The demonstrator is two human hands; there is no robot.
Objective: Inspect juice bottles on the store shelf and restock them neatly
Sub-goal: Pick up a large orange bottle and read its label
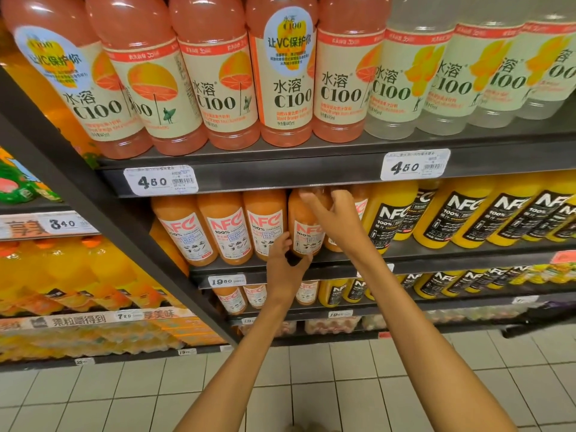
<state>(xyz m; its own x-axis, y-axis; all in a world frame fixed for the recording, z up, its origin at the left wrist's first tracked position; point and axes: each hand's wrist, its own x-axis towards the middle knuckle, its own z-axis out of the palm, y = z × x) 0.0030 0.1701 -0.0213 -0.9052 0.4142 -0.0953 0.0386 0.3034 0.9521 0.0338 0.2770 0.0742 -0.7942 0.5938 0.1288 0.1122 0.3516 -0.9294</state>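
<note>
Fingers of both hands are on one orange NFC bottle (pixel 304 226) on the middle shelf (pixel 436 249).

The left hand (pixel 285 263) curls its fingers round the bottle's base at the shelf's front edge; the right hand (pixel 336 219) reaches across the bottle's shoulder, fingers bent over its upper part, though whether they grip this bottle or the one behind I cannot tell. The bottle is orange-pink with a white label lettered NFC in red, fourth from the shelf's left end, leaning slightly left beside three upright guava bottles (pixel 224 229) of the same kind. To its right stands a row of yellow bottles (pixel 467 213) with black labels. The top shelf (pixel 280 176) carries pink C100 bottles (pixel 224 73) and, toward its right end, clear ones (pixel 436 76). Both forearms stretch up from below, the right one higher.
</note>
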